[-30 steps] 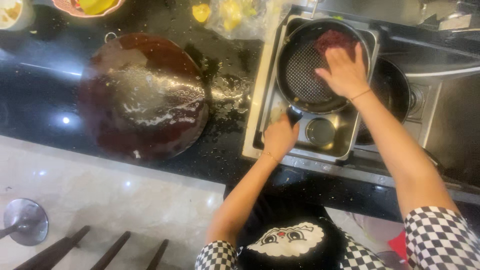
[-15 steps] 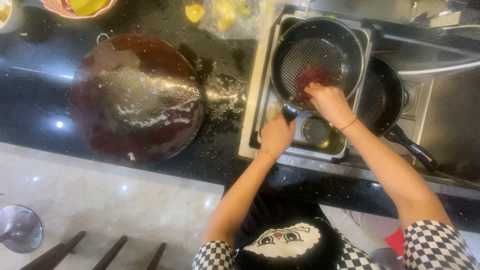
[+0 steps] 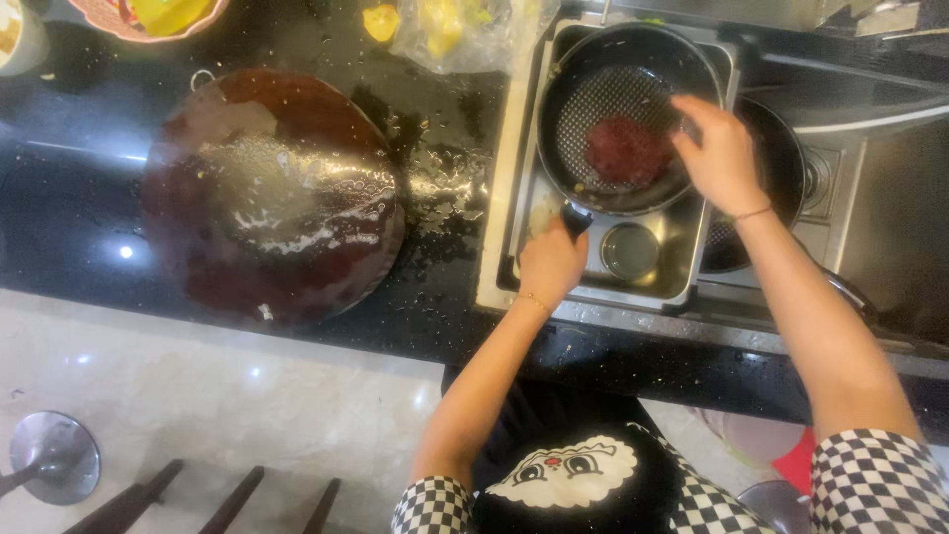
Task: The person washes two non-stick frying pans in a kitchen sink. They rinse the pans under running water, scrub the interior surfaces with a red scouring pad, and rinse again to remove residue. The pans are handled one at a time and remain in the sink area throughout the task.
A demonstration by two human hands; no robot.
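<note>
**Dark-red patty sits mid-pan, your right hand just off its right edge**

Red meat patty [image 3: 627,148] lies flat in the middle of the black frying pan [image 3: 623,114]. Everything below is placed relative to that pan.

- Your left hand [image 3: 551,265] is clamped on the pan handle [image 3: 575,218] at the pan's near rim. The handle points toward you, so that is the pan's long axis.
- Your right hand [image 3: 724,153] hovers over the pan's right rim, fingers spread and curled, holding nothing. The patty is directly left of those fingertips, close but apart. The right hand is the nearer one to the patty; the left is tied up with the handle.
- A second dark pan [image 3: 776,188] sits right of the frying pan, partly under your right wrist.
- The round wet board [image 3: 272,193] lies well left of the pan, on the black counter [image 3: 69,227].

Versus half a second ago: your right hand was on top of the patty; now it's lifted off to the right and the patty is fully exposed. Left-hand grip unchanged.
</note>
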